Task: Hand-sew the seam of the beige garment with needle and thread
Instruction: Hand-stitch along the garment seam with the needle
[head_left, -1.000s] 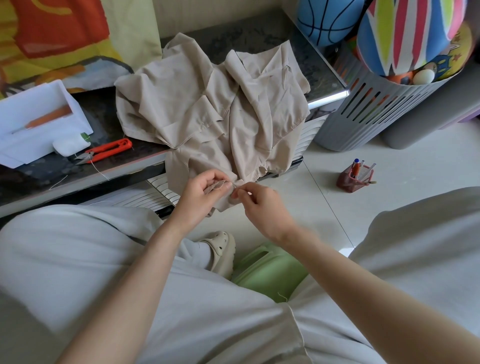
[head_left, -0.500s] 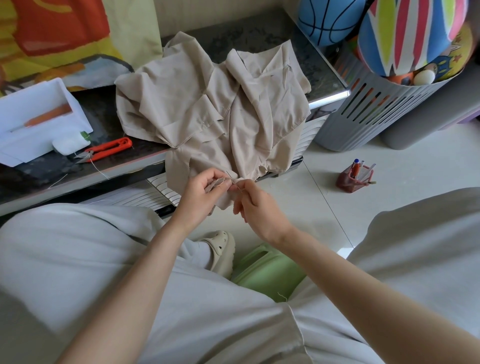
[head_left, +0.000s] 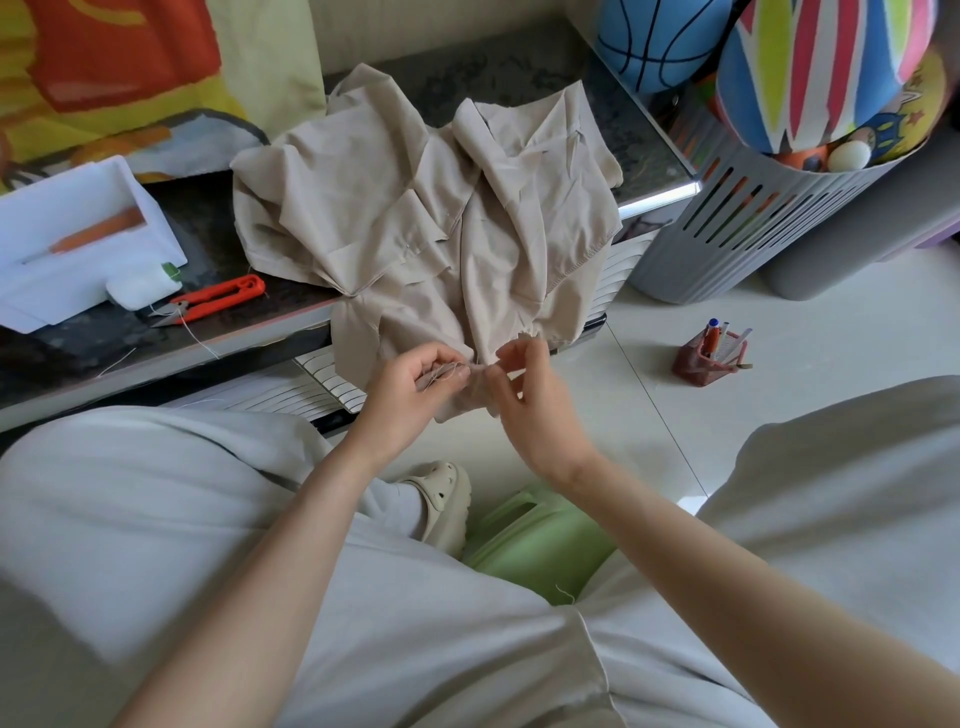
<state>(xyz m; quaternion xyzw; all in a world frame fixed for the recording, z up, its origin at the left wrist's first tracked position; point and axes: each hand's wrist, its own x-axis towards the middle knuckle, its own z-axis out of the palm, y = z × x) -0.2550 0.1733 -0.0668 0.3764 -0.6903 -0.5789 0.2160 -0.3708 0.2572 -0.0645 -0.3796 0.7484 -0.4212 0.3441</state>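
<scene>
The left hand (head_left: 410, 387) kept a pinching grip on the beige garment (head_left: 415, 218); the right hand (head_left: 535, 400) grip was too blurred to tell. Beyond it to the right, a grey basket (head_left: 727, 244) held balls (head_left: 810, 73).

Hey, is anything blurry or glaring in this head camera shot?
Head view: the right hand is motion-blurred; the left hand, pinching the beige garment, looks sharper; light glares off the table edge; the wide-angle lens bows the frame edges.

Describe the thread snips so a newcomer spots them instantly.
Start at the dark tabletop, left of the beige garment. By the white box lie the snips: orange-red handles, small metal tips pointing left, lying on the tabletop, unlike the paler orange stick inside the box.
</scene>
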